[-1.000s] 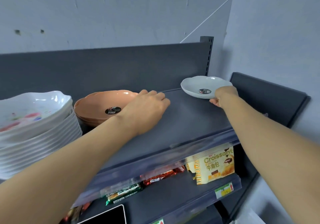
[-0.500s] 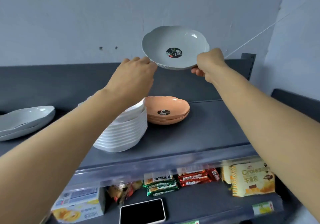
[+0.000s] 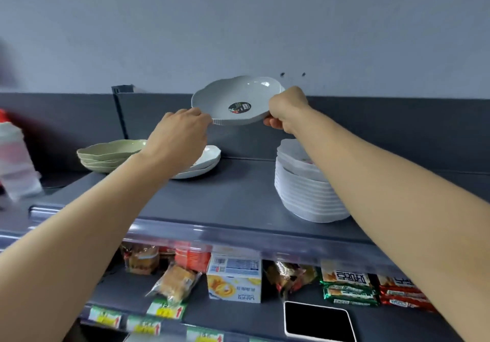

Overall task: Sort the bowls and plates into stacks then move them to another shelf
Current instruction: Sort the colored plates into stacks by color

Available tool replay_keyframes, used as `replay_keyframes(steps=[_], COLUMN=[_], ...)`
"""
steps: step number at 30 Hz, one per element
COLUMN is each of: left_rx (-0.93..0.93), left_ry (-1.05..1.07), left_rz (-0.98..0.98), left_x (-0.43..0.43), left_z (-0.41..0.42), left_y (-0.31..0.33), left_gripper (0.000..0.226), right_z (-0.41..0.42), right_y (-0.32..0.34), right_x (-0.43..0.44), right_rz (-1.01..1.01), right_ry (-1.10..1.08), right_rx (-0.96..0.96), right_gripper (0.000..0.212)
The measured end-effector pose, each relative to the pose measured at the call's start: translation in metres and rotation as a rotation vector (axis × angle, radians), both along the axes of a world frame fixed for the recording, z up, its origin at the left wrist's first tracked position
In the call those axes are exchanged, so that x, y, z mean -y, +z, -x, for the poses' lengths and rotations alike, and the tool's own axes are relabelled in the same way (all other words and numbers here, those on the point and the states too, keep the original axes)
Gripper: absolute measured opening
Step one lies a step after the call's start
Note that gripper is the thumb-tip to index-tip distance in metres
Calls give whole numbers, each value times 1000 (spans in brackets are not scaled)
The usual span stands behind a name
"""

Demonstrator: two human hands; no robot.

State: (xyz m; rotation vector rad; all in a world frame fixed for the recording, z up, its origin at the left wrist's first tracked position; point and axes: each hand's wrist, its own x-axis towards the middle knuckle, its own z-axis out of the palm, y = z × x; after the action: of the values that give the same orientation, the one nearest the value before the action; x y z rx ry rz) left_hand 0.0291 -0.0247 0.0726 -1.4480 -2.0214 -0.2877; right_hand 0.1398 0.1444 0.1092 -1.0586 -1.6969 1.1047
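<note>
I hold a grey scalloped plate (image 3: 238,100) with a black round sticker in the air above the dark top shelf (image 3: 233,196). My left hand (image 3: 180,132) grips its left rim and my right hand (image 3: 287,109) grips its right rim. Below it, partly hidden by my left hand, lies a short stack of grey-white plates (image 3: 205,162). A stack of green plates (image 3: 111,155) sits to the left. A tall stack of white bowls (image 3: 305,188) stands at the right, partly behind my right forearm.
A blurred white and red container (image 3: 16,161) stands at the far left. The lower shelf holds snack packets (image 3: 172,282), a carton (image 3: 234,279), wrapped bars (image 3: 350,288) and a phone (image 3: 319,321). The wall rises behind the shelf's back panel.
The view has swung left: the orange plates have left the frame and the green stack has come in. The grey plate, taken off the shelf's right end, now hangs over the grey-white stack.
</note>
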Motion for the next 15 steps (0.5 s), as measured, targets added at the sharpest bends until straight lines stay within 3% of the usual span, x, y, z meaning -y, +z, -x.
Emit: replay_keyframes(steps=[15], left_rx=[-28], left_ry=[82], left_rz=[164], left_x=[43], left_z=[111], left_y=[-51], left_gripper=[25], right_z=[129], right_y=[-76], right_x=[34], right_rz=[264], right_ry=[79], right_rx=[169], right_gripper=[33])
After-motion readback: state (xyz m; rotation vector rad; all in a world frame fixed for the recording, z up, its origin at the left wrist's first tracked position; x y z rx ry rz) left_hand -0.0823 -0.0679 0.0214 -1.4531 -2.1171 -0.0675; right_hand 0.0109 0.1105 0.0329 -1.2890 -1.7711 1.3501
